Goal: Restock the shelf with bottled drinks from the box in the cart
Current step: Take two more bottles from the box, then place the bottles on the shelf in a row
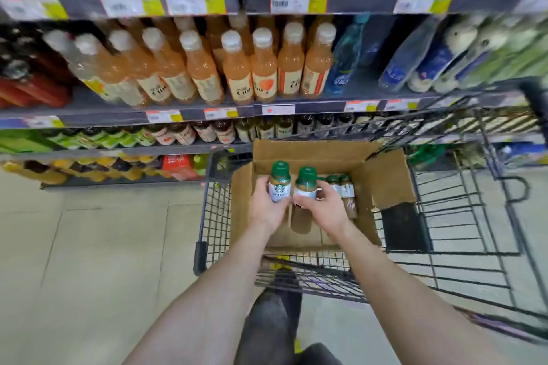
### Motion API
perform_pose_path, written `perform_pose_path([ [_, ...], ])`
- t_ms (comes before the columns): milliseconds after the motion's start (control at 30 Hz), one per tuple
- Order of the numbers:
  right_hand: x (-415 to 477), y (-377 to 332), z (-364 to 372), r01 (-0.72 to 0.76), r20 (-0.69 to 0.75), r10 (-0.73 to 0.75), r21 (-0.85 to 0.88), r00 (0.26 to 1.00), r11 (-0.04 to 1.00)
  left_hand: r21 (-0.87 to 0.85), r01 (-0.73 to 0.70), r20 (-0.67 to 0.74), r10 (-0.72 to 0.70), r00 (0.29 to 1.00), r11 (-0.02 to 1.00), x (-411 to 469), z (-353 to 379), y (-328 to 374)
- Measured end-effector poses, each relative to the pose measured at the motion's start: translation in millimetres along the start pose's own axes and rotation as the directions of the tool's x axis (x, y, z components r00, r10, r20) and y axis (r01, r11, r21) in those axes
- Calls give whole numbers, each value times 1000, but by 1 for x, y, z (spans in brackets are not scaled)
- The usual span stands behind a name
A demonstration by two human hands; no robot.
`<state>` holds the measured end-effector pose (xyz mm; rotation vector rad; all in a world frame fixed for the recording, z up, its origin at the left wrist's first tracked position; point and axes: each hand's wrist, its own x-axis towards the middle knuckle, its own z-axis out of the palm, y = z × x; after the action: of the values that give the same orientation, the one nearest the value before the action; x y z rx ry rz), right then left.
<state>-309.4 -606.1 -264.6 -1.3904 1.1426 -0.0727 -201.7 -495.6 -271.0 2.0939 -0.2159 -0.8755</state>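
An open cardboard box point(385, 184) sits in the black wire cart point(462, 216). My left hand point(267, 210) grips a green-capped coffee bottle point(279, 182) upright above the box. Right beside it, my right hand point(324, 210) holds a second green-capped bottle point(306, 184). Two more bottles point(344, 190) stand in the box at its right side. The shelf point(207, 145) with small dark-capped bottles lies just beyond the cart's far end.
Higher shelves carry orange juice bottles point(237, 68) and blue water bottles point(347, 59), with price tags along the edges. The tiled floor point(98, 246) spreads to the left of the cart. My dark-trousered legs point(275, 320) stand behind the cart's near rim.
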Motion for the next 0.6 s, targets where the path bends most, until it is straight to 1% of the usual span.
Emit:
perform_pose_path([
  [200, -84, -18, 4, 181, -37, -180, 17, 983, 983, 59, -160, -72, 164, 984, 985, -68, -40, 13],
  [300, -132, -32, 7, 242, -60, -240, 20, 969, 970, 63, -236, -91, 241, 966, 970, -110, -71, 17],
  [400, -171, -48, 12, 305, -74, -305, -1, 950, 952, 58, -275, -129, 280, 951, 960, -148, -105, 25],
  [500, -202, -81, 21, 356, -85, -356, -19, 930, 934, 51, -306, -155, 310, 938, 951, -178, -142, 36],
  [600, -222, -116, 33, 428, -76, -428, -11, 901, 904, 79, -338, -174, 347, 922, 938, -197, -178, 51],
])
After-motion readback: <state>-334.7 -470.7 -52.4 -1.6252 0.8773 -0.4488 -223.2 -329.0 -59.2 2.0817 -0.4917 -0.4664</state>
